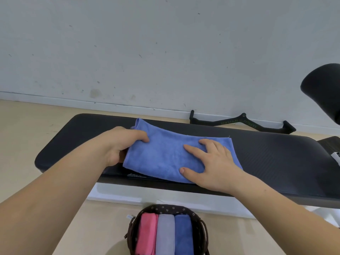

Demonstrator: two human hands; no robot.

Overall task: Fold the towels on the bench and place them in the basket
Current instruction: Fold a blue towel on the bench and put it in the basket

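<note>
I judged the blue towel (165, 155) soft and limp, best taken by its edge: my left grip (123, 144) clamped there, my right grip (213, 162) pressed it, uncurled.

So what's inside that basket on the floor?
Three folded towels fill the basket: a pink towel, a lilac towel, a blue towel. Anything beneath them is hidden.

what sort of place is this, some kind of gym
Probably a gym or home workout corner: a black padded bench with a blue towel on it, a cable-machine handle lying on the floor by the wall, and a basket of folded towels in front.
</note>
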